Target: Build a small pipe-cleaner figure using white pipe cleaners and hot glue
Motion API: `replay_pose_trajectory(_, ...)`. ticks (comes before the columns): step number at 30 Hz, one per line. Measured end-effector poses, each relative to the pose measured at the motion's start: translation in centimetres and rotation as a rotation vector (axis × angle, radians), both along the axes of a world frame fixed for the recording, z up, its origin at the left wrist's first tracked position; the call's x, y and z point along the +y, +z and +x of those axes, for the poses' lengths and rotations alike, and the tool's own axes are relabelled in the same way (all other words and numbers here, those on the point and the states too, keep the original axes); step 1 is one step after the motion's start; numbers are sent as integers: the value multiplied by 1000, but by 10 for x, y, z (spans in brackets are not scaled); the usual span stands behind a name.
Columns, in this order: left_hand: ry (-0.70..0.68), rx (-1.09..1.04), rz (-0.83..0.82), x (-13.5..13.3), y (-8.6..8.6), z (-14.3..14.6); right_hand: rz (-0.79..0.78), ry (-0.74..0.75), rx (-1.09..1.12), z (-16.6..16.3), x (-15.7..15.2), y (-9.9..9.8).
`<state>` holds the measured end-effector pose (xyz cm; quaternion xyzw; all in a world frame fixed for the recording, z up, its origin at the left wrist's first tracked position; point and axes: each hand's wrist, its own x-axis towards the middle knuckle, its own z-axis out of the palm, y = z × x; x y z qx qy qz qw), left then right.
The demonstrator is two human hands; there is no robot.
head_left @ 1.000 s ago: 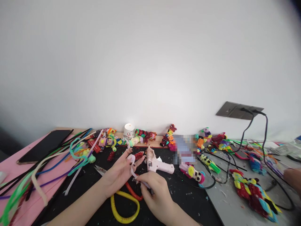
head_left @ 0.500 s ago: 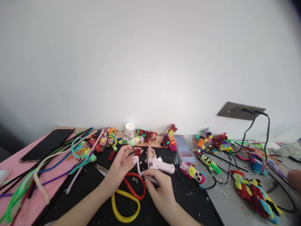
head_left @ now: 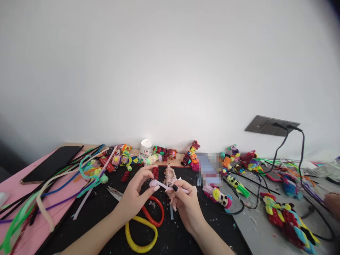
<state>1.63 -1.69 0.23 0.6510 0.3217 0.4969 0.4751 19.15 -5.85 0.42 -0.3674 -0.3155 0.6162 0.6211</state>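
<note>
Between the fingers of my left hand (head_left: 140,187) is a small piece of dark red tinsel pipe cleaner (head_left: 155,172), with the coiled end of a pale lilac pipe cleaner (head_left: 160,183) against it. My right hand (head_left: 184,205) pinches the lilac strand farther along, so it runs nearly level from hand to hand. Just behind the strand lies a pale pink glue gun (head_left: 170,174), its handle mostly covered by my right hand. Under my left wrist rest scissors (head_left: 154,233) with one red and one yellow handle loop, blades pointing left.
Loose pipe cleaners (head_left: 77,177) and a black phone (head_left: 51,164) lie left. Colourful pipe-cleaner figures (head_left: 191,154) line the back beside a paper cup (head_left: 146,147). Black cables (head_left: 301,156) run from a wall socket (head_left: 272,125). Another person's hand (head_left: 333,202) shows far right.
My right hand has moved up and right and turned, pulling the lilac strand from hanging down to nearly level. It now covers the glue gun's handle. My left hand stays almost in place.
</note>
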Motion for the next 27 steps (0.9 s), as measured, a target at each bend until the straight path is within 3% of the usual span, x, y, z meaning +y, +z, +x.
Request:
replay_pose_trajectory(8,23,143,64,-1,-2,-2,18,8,-30,1,4,-3)
replay_pose_trajectory(14,-5,329,154,-5,5,-3,30,-47,-212,0,3,-3)
replay_pose_trajectory(27,-47,398,205,-6,10,-2,27,-111,-405,1,0,4)
